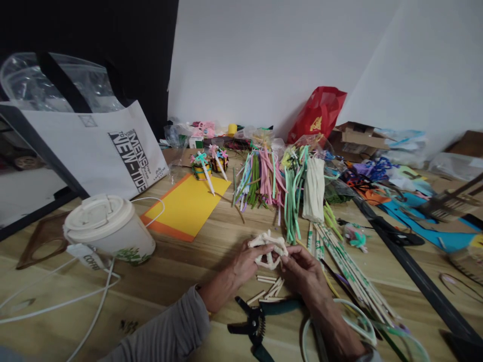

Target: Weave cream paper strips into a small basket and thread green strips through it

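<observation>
Currently, the cream stick frame (269, 259) sits between both hands, raised over the worktop (169, 276) toward its near edge. The left hand (247, 262) grips its left side, thumb across the front; the right hand (304, 269) pinches its right side, fingers bent.

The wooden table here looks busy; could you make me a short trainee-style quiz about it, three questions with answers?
1. What are the left hand and right hand both touching?
a) red bag
b) pale frame
c) lidded cup
2. True or false: the pruning shears lie on the table.
3. Fill in: the yellow sheet lies on an ___ sheet.

Key: 1 b; 2 true; 3 orange.
</observation>
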The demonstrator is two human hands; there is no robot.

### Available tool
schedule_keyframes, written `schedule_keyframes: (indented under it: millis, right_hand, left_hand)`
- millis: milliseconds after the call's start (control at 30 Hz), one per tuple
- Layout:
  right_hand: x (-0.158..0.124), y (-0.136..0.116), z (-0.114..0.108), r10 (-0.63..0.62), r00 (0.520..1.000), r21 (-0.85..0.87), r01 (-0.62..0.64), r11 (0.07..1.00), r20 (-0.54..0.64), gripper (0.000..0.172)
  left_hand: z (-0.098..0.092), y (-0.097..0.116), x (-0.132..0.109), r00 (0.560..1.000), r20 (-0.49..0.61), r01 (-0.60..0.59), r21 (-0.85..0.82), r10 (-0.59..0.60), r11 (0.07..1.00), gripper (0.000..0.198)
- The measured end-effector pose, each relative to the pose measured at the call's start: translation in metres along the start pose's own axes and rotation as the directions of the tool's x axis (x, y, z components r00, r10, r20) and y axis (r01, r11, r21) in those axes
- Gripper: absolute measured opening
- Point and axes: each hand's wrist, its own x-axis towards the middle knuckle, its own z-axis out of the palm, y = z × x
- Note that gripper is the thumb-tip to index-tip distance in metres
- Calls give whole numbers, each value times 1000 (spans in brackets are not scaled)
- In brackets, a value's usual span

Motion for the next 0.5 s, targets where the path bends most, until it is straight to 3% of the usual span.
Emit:
schedule_keyframes:
  millis: [333, 500]
  right_hand:
    - [-9, -11, 10, -203, 977, -210, 184, 960, -73, 29]
    - [-10, -10, 10, -218, 973, -236, 194, 952, -77, 27]
  left_hand:
    - [-7, -6, -1, 999, -5, -33, 87, 34, 996, 29]
    - [-3, -3, -4, 997, -26, -73, 129, 77, 989, 28]
